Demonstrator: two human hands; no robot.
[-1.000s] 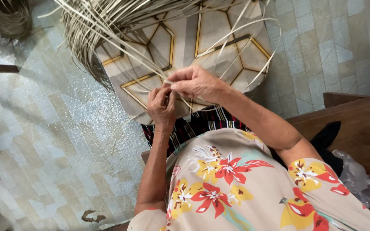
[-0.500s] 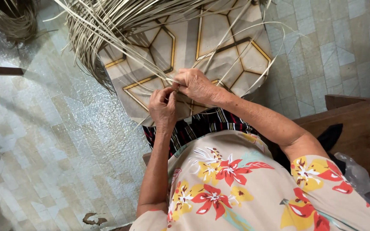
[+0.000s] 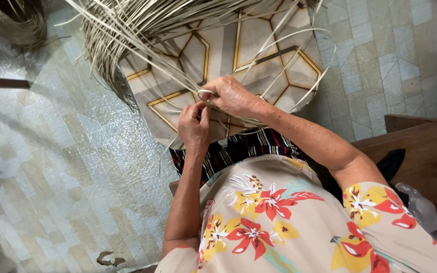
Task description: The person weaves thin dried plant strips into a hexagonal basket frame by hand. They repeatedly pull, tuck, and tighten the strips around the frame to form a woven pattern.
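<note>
Comparing with half a second back: both hands sit slightly higher over the mat and the view has tipped a little, otherwise same pose. Left hand [image 3: 194, 126] has its fingertips pinched together on a pale strip [image 3: 206, 93] that curls in a small loop between the two hands. Right hand [image 3: 232, 96] is curled over the same strip, fingers closed on it, knuckles up, touching the left fingertips. I count two hands, one person, one patterned mat [image 3: 259, 45] with beige panels and gold-and-dark edging lying on the tile floor [image 3: 61, 167]. Strips [image 3: 127, 30] fan out over the mat's upper left in one big loose bundle, too many to count; a few long ones arc across to its right edge. A second darker bundle [image 3: 16, 25] sits top left, well apart. Wooden bench [image 3: 426, 146] at right, one clear plastic bag [image 3: 431, 212] beside it. No labels or signs that I can make out.
</note>
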